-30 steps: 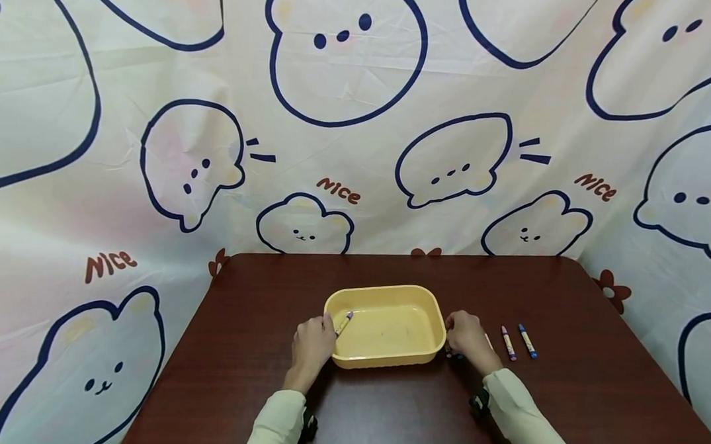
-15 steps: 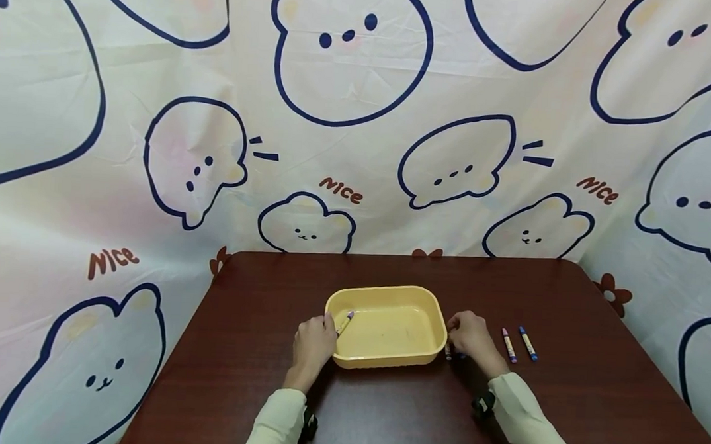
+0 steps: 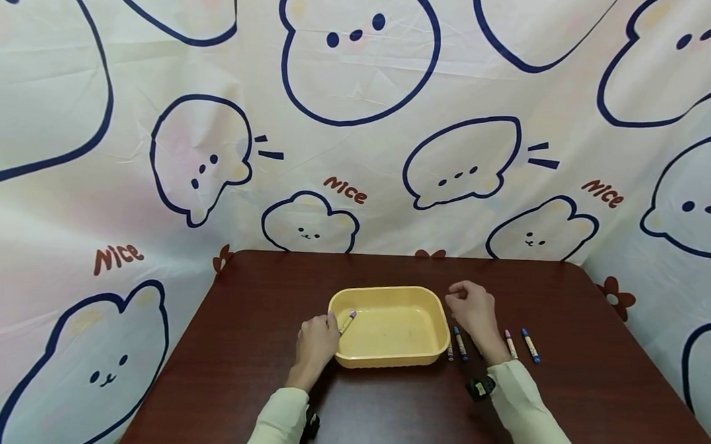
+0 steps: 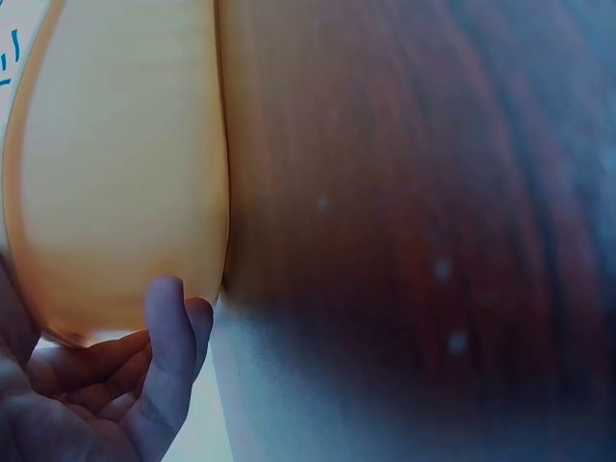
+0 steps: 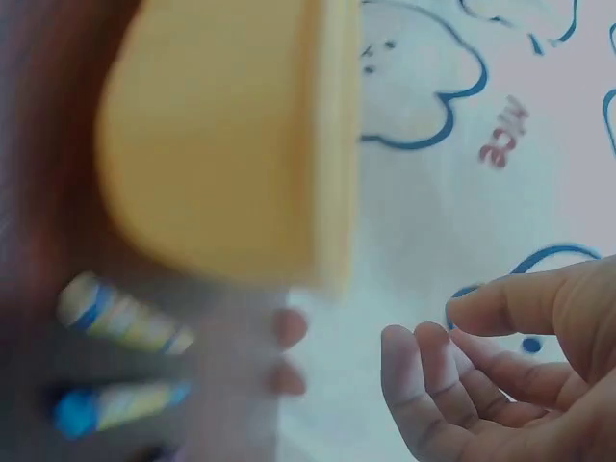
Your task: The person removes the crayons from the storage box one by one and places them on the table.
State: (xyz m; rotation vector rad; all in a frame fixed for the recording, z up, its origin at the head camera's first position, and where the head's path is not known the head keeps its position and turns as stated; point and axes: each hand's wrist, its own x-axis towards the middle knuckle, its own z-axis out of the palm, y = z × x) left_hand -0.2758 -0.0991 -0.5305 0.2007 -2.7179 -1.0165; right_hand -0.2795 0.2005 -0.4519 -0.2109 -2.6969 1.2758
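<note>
A yellow plastic tray (image 3: 394, 363) stands on the table, with a purple-tipped crayon (image 3: 348, 322) leaning inside its left end. My left hand (image 3: 316, 343) grips the tray's left end. The left wrist view shows fingers (image 4: 168, 332) bent against that end. My right hand (image 3: 473, 313) hovers past the tray's right side, fingers loosely bent, holding nothing. Just below it lie a blue crayon (image 3: 461, 344) and a second crayon (image 3: 450, 351) close to the tray wall. Both show blurred in the right wrist view.
Farther right lie a pink-tipped crayon (image 3: 511, 345) and another blue crayon (image 3: 531, 346). The dark brown table (image 3: 383, 415) reaches back to a white cloth backdrop (image 3: 382, 150) printed with bear outlines.
My right hand has lifted up and away from the crayons beside the tray, uncovering the blue one. The left hand keeps its place on the tray.
</note>
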